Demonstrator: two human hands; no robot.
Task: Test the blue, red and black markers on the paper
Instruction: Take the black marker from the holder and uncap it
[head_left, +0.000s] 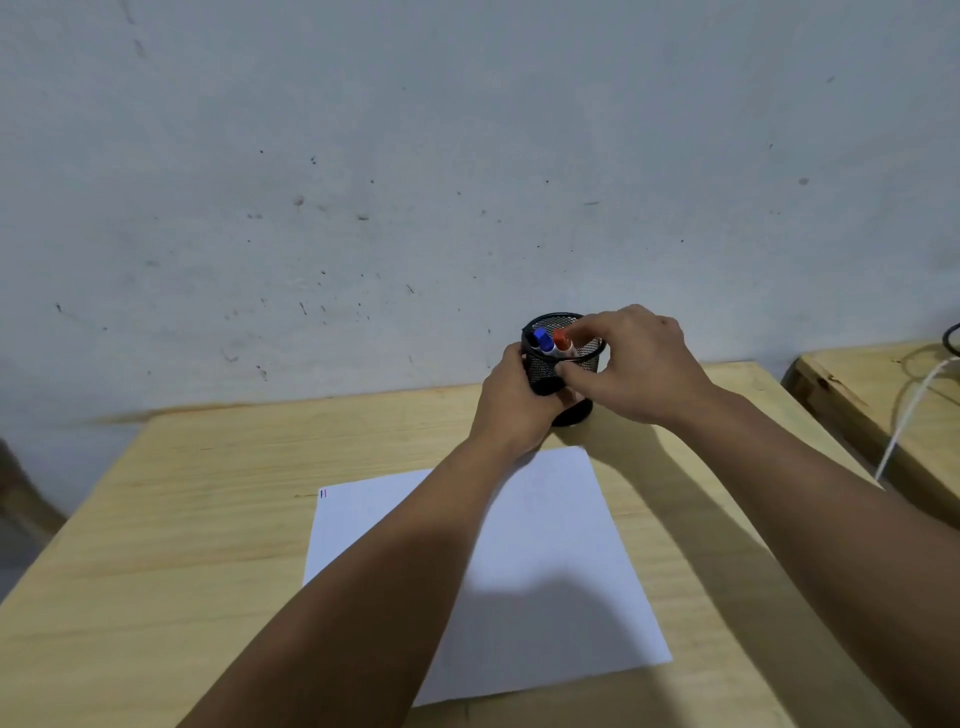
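Note:
A black mesh pen holder (582, 361) stands at the far edge of the wooden table. Inside it lean a blue-capped marker (543, 340) and a red-capped marker (560, 341); a black marker is not clearly visible. My left hand (511, 400) wraps around the holder's left side. My right hand (634, 364) is at the rim, its fingers pinched on the red marker's white barrel. A white sheet of paper (545, 561) lies in front of the holder, with small blue and red strokes (323, 493) at its far left corner. My forearms cross over the paper.
The light wooden table (182, 545) ends against a grey, speckled wall (415, 182). A second wooden surface (883, 395) stands to the right across a gap, with a white cable (904, 415) and a dark cable on it.

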